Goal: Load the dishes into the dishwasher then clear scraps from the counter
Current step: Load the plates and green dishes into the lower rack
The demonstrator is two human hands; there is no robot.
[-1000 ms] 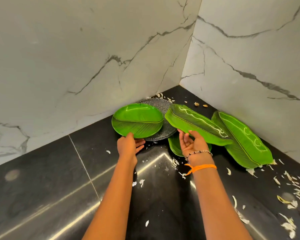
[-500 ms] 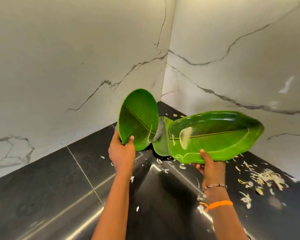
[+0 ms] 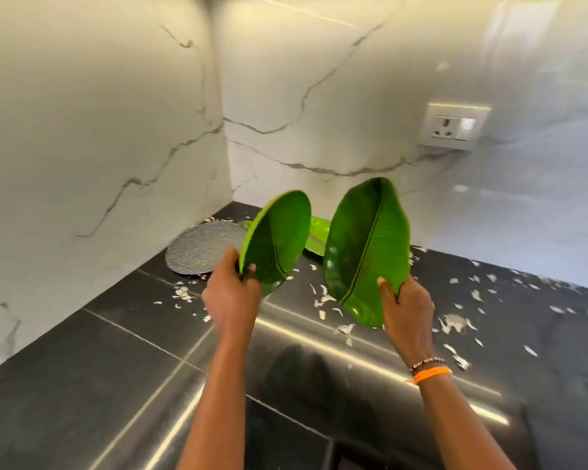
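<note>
Left hand (image 3: 230,300) grips a round green leaf-pattern plate (image 3: 279,240) by its lower rim, tilted up above the black counter (image 3: 82,368); right hand (image 3: 406,305) grips a long green leaf-shaped platter (image 3: 364,245) likewise. Behind them a speckled grey plate (image 3: 199,247) and another green plate (image 3: 316,237) lie in the marble corner, pale scraps (image 3: 452,322) scattered around, a wall socket (image 3: 454,125) to the right

The corner of the black tiled surface (image 3: 123,351) is blocked by a flat grey speckled round plate (image 3: 201,247) and a green leaf-shaped plate (image 3: 318,237). Pale scattered scraps (image 3: 455,322) litter the right side. The near left tiles lie bare.
</note>
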